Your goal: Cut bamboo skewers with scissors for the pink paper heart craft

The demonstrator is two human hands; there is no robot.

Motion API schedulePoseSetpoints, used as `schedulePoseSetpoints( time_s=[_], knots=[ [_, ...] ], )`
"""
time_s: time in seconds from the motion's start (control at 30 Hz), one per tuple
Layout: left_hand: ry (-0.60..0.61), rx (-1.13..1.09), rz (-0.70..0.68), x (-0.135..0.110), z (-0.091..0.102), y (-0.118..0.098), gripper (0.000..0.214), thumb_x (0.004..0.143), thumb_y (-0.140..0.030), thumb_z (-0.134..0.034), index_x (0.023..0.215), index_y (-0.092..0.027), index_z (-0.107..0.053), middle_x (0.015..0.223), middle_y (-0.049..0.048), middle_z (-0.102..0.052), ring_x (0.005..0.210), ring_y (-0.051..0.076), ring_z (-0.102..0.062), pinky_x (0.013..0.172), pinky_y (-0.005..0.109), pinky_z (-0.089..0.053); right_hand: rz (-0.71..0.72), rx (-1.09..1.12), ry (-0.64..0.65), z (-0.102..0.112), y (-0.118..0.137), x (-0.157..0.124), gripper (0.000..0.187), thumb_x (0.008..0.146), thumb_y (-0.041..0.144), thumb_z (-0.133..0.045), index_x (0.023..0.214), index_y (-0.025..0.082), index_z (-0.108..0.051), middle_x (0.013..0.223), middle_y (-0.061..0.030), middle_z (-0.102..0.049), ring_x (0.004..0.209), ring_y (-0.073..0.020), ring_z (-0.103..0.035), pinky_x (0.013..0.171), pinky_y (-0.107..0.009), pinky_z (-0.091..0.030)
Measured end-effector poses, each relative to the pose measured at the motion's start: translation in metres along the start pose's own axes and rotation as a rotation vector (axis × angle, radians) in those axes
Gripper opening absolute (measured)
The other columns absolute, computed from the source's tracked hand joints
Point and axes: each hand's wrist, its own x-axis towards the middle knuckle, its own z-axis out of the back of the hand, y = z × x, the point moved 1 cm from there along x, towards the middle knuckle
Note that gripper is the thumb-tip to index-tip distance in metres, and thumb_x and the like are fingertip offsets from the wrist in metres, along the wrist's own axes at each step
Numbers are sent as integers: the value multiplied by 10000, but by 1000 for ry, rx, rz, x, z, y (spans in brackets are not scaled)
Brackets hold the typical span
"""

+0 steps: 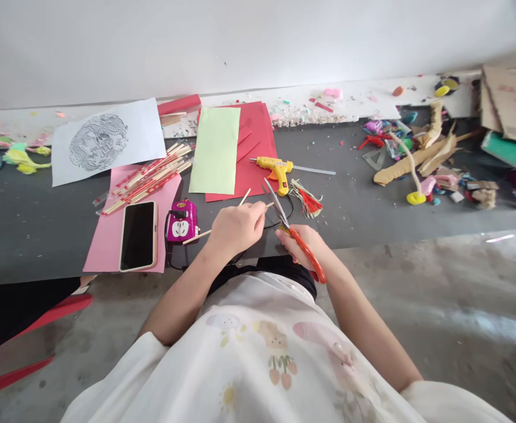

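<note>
My left hand (236, 228) is closed around a thin wooden stick, like a chopstick (196, 237); its other end pokes out past the fingers. A second thin stick (245, 197) shows just beyond the knuckles, and whether the hand grips it is hidden. In my right hand (307, 244) is a pair of scissors (302, 242) with orange handles. Its blades are parted and point up and away, close to the stick's tip. Just beyond them lies a yellow hot glue gun (274, 170) with a glue stick in its back, beside a red and straw-coloured bundle of strips (307, 200).
Left of my hands are a purple power socket (182, 221), a phone (138, 236) on pink paper (101, 249), several wooden sticks (149, 176) and a dragon drawing (108, 141). Green paper (215, 150) overlaps red sheets (258, 126). Craft scraps (416, 158) clutter the right.
</note>
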Motion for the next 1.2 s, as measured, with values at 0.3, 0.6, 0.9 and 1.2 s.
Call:
schedulePoseSetpoints(
  time_s=[0.3,0.6,0.9,1.2],
  knots=[
    [13,8,94,-4,0,-2,234,932,-305,-388,846,-223,-590,750,15,-676,655,177,-628,531,283,-265,107,91,145,6,-9,1,480,868,645,-366,734,198,-477,607,28,-471,542,-115,-423,529,-252,-351],
    [-111,63,221,-5,8,5,252,927,-278,-391,969,-203,-628,785,41,-698,661,185,-639,533,286,-277,265,145,239,9,-10,-11,532,892,668,-291,1000,193,-506,774,4,-468,675,-136,-440,628,-282,-426],
    [-151,45,201,-11,12,3,262,945,-290,-368,939,-207,-616,711,39,-660,607,172,-607,515,298,-218,171,186,129,4,-1,-13,584,846,731,-316,885,191,-536,600,45,-422,558,-114,-390,552,-256,-347],
    [-140,43,201,-13,14,-1,282,949,-290,-357,868,-203,-612,678,41,-648,618,172,-613,522,303,-224,111,22,16,3,5,-12,482,838,673,-409,689,215,-417,558,41,-444,523,-111,-379,517,-240,-311]
  ],
)
